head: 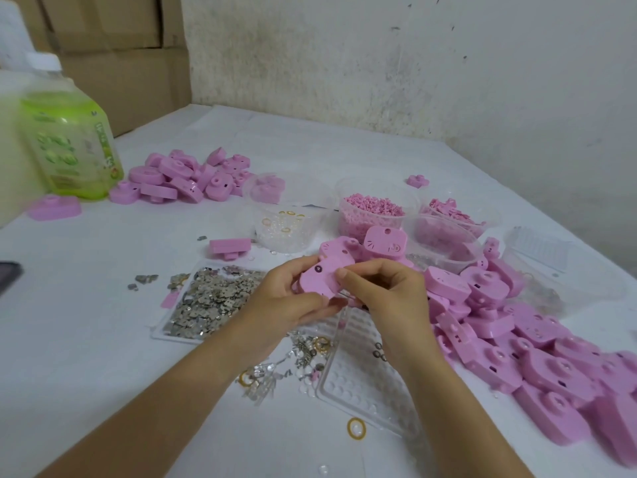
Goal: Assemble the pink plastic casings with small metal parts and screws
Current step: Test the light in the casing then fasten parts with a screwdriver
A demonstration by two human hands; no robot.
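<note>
Both hands hold one pink plastic casing [320, 276] above the table's middle. My left hand [279, 301] grips its lower left edge, thumb under it. My right hand [386, 291] pinches its right edge with curled fingers; a thin metal piece seems to stick out below, too small to tell. Just left of the hands lies a clear tray of small metal parts [210, 301]. Loose screws and small bits [303, 353] are scattered under my wrists. A big pile of pink casings [517, 339] runs along the right.
A second pile of pink casings [186, 177] sits at the back left beside a green bottle [69, 143]. Clear tubs hold pink pellets [372, 212], pink pieces [451, 212] and clear beads [282, 229]. A clear dimpled tray [365, 381] lies under my right forearm. Cardboard boxes [113, 46] stand behind.
</note>
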